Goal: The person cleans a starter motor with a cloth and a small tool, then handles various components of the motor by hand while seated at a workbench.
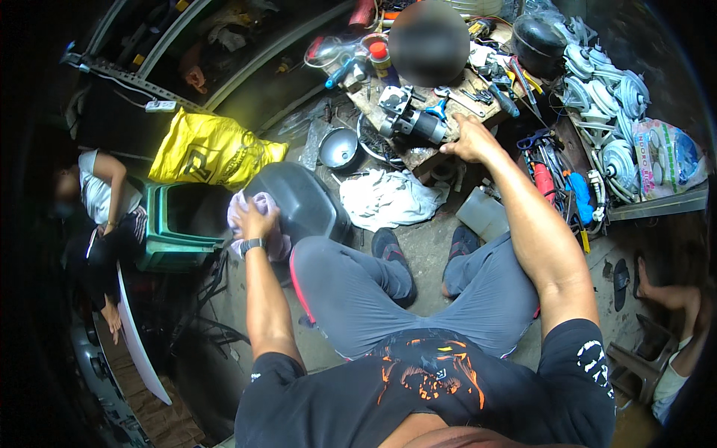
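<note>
Grey plastic is making up the biggest thing near the person: a dark rounded cover (299, 198) that is leaning beside the left knee, next to a green crate (175, 224). The left hand (254, 222) is pressing a pale pink cloth (261, 209) flat against this cover, fingers spread over the cloth rather than closed around it. Because the cover is only leaning and nobody is gripping it, I judge it could be sliding away or tipping toward the crate if the hand is pushing harder.

On the crowded wooden tabletop (426, 153) the right hand (469, 140) is resting with bent fingers just beside a grey motor unit (411, 119); I cannot tell whether it is holding anything. Loose tools are lying around it, so a careless reach could be knocking a blue-handled pliers (437, 110) off the edge, onto the feet below.
</note>
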Demonstrator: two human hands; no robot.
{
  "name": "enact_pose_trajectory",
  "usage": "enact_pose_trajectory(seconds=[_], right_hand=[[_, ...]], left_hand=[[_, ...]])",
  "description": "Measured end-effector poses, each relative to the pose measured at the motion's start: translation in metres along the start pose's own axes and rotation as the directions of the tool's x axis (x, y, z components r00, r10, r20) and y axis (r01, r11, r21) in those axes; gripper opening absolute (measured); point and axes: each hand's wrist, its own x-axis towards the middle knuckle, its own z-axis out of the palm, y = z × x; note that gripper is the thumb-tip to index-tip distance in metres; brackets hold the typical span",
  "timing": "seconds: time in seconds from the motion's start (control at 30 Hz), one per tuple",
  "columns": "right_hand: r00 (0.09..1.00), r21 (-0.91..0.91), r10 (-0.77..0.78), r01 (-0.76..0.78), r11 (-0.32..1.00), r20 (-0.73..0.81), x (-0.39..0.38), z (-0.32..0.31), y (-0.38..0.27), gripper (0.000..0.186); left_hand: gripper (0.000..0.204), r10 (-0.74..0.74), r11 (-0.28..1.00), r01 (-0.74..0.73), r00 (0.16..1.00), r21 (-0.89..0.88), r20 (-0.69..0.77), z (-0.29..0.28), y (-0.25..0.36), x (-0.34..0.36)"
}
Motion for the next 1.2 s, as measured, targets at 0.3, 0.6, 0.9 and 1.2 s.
enact_pose_trajectory(seconds=[0.3,0.6,0.9,1.2], right_hand=[[0.951,0.006,-0.17,0.177,0.984,-0.258,0.016,0.066,-0.027,0.081],[0.923,0.152,-0.198,0.259,0.954,-0.329,0.022,0.049,-0.037,0.068],[0.849,0.838,0.055,-0.528,0.138,0.526,0.035,0.054,-0.016,0.076],[0.864,0.323,-0.377,0.48,0.816,-0.333,0.025,0.05,-0.023,0.079]], left_hand=[[0.104,0.634,0.427,-0.797,0.601,-0.427,-0.486,-0.058,0.243,-0.074],[0.102,0.555,0.434,-0.689,0.712,-0.58,-0.43,-0.028,0.27,-0.053],[0.098,0.522,0.459,-0.576,0.791,-0.677,-0.319,-0.026,0.274,-0.053],[0.117,0.564,0.492,-0.599,0.772,-0.632,-0.292,-0.024,0.275,-0.04]])
